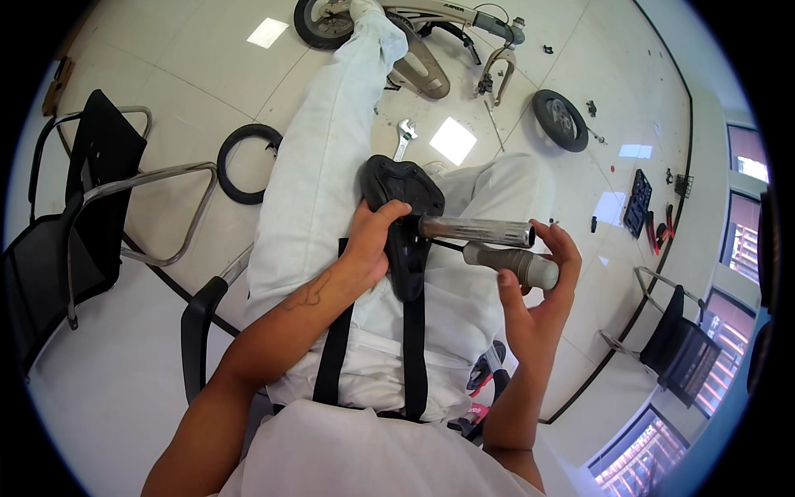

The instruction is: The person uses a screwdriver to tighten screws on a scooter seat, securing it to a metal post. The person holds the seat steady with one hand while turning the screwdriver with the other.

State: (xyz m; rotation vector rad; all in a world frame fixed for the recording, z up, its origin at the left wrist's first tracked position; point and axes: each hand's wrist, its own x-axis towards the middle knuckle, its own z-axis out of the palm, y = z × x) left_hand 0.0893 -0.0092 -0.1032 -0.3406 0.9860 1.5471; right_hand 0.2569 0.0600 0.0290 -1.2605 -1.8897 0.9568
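A black bicycle saddle point(407, 269) rests across my lap, its underside turned up. My left hand point(367, 244) is closed around the saddle's left edge, thumb laid over the top. From the saddle's middle a bare metal seat post point(480, 230) sticks out to the right. Just below the post lies a screwdriver point(507, 260) with a grey handle, its thin shaft pointing in under the saddle clamp. My right hand point(542, 306) holds the handle's end between thumb and fingers, while the index finger reaches up by the post's open end. The screwdriver's tip is hidden.
On the tiled floor ahead lie a bicycle frame point(431, 10), an adjustable wrench point(404, 139), a tire point(225, 166) and a small wheel point(560, 121). A black tool case point(638, 203) and red-handled pliers point(652, 232) are at right. Chairs point(103, 157) stand on both sides.
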